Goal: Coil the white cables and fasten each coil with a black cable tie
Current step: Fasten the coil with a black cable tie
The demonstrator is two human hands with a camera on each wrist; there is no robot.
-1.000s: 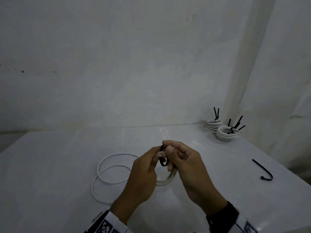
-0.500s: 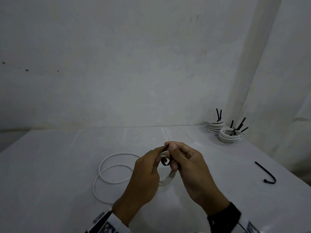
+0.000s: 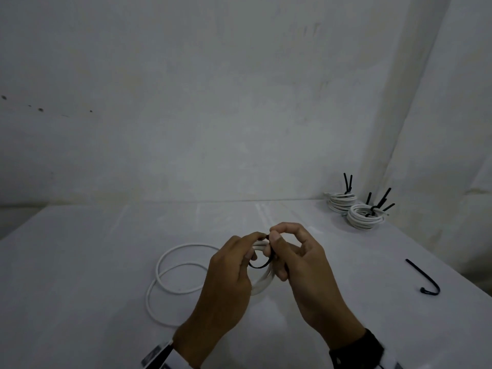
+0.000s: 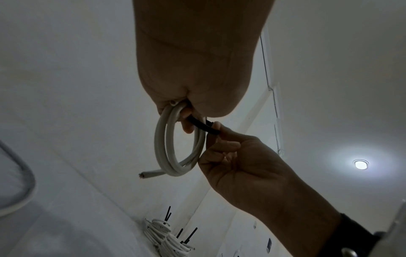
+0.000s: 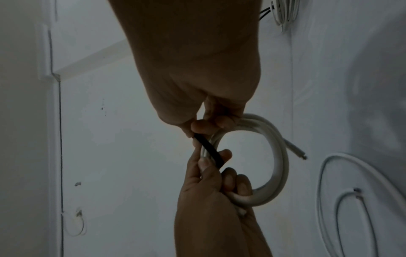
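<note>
We are fastening: our left hand (image 3: 226, 272) grips the small white coil (image 5: 279, 156) above the table, our right hand (image 3: 300, 259) pinches the black cable tie (image 5: 208, 147) looped around it, and next we likely must cinch it snug.

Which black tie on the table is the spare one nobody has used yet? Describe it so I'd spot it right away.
Start at the white table and look to its right edge, in front of the two bundled coils in the far corner. The spare black tie lies there alone, flat, one end hooked. Unlike the others, it wraps no cable and no hand touches it.
</note>
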